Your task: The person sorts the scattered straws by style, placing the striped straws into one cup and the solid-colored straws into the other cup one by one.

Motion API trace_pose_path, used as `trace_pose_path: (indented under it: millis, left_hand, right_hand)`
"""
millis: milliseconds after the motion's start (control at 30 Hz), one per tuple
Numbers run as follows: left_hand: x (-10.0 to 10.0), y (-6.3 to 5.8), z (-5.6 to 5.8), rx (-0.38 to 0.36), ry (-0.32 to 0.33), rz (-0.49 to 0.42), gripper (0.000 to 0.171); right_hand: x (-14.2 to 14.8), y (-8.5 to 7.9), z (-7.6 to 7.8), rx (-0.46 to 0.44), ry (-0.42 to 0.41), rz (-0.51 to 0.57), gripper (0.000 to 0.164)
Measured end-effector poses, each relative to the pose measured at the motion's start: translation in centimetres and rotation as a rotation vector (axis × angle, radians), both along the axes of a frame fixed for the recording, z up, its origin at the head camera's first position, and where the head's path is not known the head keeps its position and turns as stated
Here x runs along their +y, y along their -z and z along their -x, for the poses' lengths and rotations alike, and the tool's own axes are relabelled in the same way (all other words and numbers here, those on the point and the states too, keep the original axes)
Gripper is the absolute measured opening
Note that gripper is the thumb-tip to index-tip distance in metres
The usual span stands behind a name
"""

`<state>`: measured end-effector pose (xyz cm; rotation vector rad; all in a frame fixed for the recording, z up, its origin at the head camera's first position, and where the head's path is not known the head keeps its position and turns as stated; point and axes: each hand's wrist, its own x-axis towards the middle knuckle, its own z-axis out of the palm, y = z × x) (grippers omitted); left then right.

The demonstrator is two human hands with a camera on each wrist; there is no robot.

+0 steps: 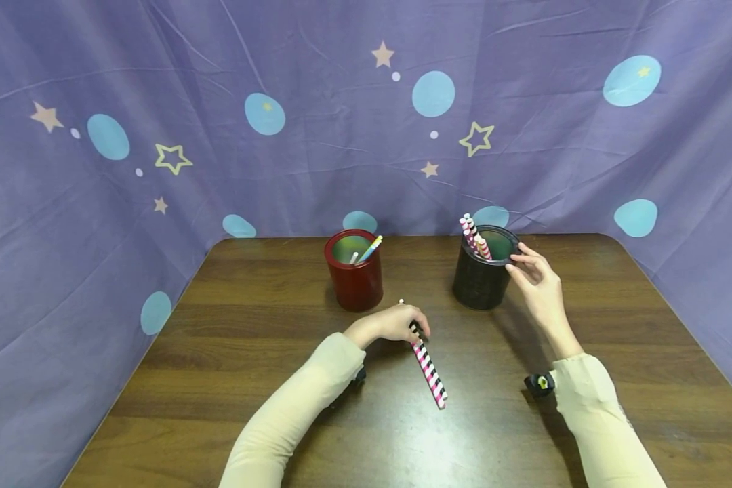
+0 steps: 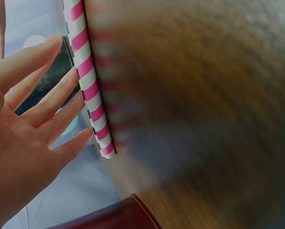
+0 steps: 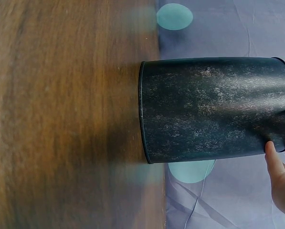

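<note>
Two striped paper straws [image 1: 430, 373], one pink and white, one black and white, lie side by side on the table. Over their far part is my left hand [image 1: 396, 323]; in the left wrist view its fingers [image 2: 51, 107] are extended and spread beside the pink-striped straw [image 2: 90, 86]. Whether they touch it is unclear. My right hand [image 1: 539, 285] holds the rim of a black can [image 1: 482, 278] on its right side, the thumb against the outer wall. Several patterned straws [image 1: 474, 237] stand inside that can. The right wrist view shows the can's dark, scuffed wall [image 3: 214, 109].
A red can [image 1: 356, 281] stands left of the black one, with a few straws [image 1: 371, 249] leaning in it. Both are near the back of the wooden table [image 1: 232, 379]. A purple curtain [image 1: 329, 163] with stars and dots hangs behind.
</note>
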<state>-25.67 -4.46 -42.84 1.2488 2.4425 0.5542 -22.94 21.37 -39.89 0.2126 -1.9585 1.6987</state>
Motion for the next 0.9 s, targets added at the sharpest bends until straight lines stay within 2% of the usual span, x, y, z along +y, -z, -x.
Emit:
trace_pose_path:
  millis: [233,500,900]
  left_hand:
    - [0.25,0.11,-0.13,0.038,-0.021,0.037,0.018]
    - [0.34,0.33,-0.13,0.088,-0.011,0.057,0.018]
    - [0.79,0.75,0.07,0.117,-0.007,0.062,0.014]
  right_hand:
    - [0.0,-0.07,-0.05,0.004,0.002,0.004,0.023]
    - [-0.01,-0.07,-0.11,-0.001,-0.004,0.009,0.023]
    - [-0.03,-0.05,-0.07,0.005,-0.014,0.022,0.023]
